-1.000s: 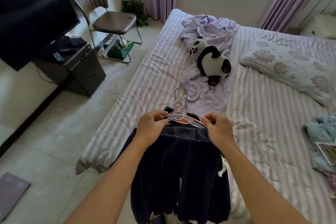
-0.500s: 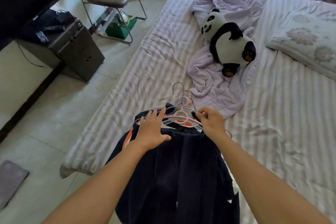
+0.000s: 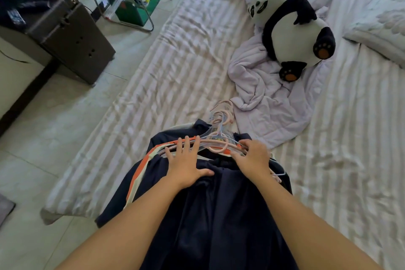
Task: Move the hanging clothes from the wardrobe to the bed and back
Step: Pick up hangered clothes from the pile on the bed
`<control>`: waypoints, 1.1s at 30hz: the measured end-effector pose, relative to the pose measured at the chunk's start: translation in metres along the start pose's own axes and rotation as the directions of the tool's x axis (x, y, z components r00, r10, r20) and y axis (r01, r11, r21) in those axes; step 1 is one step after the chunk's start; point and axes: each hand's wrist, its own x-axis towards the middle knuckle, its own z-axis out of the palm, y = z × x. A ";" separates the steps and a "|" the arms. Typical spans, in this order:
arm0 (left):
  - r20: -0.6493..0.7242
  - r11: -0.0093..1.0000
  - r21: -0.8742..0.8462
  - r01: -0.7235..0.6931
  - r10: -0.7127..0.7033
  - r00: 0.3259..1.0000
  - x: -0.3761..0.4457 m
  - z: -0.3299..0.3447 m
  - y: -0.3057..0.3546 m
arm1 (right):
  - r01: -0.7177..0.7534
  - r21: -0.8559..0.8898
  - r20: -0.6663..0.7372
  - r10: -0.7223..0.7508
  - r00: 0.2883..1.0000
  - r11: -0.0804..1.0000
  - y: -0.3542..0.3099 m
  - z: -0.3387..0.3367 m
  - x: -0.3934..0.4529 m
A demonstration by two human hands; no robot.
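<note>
Head view, looking down: the bed (image 3: 179, 68), in pale striped sheets, fills the frame from twelve round to five o'clock, with tiled floor to the nine o'clock side. On it, toward one o'clock, a crumpled lilac blanket (image 3: 258, 94) lies under a panda plush (image 3: 293, 28); a flowered pillow (image 3: 377, 28) sits at two o'clock. Off the bed, at ten o'clock, stand a dark cabinet (image 3: 72, 44) and a chair's metal legs (image 3: 135, 17).

The task's thing, a bundle of dark navy clothes (image 3: 219, 204) with one orange-and-cream striped edge, lies at six o'clock on the near edge of the mattress, its lower part hanging toward the floor. Its long axis runs from six to twelve, with the stacked hangers (image 3: 215, 142) at the far end and their hooks pointing toward twelve, just short of the blanket.

The left hand (image 3: 186, 166) lies flat on the fabric, fingers spread and straight, tips touching the hanger shoulders. The right hand (image 3: 254, 158) has its fingers curled onto the hangers' right arm; whether it is gripping them or only pressing cannot be told.

The bundle looks laid down. Both hands sit at the hanger end, the hooks directly beyond the fingertips, so a regrasp for the return trip to the wardrobe would likely reach forward.
</note>
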 end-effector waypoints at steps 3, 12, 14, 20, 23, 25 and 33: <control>0.024 0.999 -0.035 0.017 -0.016 1.000 0.005 0.003 -0.003 | 0.070 -0.193 0.116 -0.048 0.992 0.979 0.011 0.000 -0.008; 0.104 0.997 -0.080 -0.005 0.014 0.995 -0.003 -0.021 -0.001 | 0.209 -0.445 0.249 -0.104 0.963 0.871 0.011 -0.005 -0.028; 0.101 0.995 -0.095 -0.012 0.021 0.995 -0.008 -0.031 0.002 | 0.191 -0.442 0.271 -0.072 0.960 0.877 -0.002 -0.011 -0.031; 0.008 0.988 -0.126 -0.085 0.086 0.996 -0.044 -0.082 0.005 | 0.274 -0.361 0.232 -0.199 0.952 0.891 -0.047 -0.052 -0.055; -0.023 0.974 -0.193 -0.115 0.113 0.993 -0.078 -0.120 0.008 | 0.312 -0.369 0.209 -0.249 0.946 0.875 -0.075 -0.079 -0.076; -0.081 0.955 -0.260 -0.141 0.124 0.989 -0.108 -0.146 0.010 | 0.340 -0.371 0.204 -0.282 0.938 0.864 -0.096 -0.098 -0.093; -0.180 0.982 -0.104 -0.157 0.137 0.974 -0.227 -0.226 -0.004 | 0.456 -0.340 0.205 -0.408 0.890 0.823 -0.183 -0.171 -0.198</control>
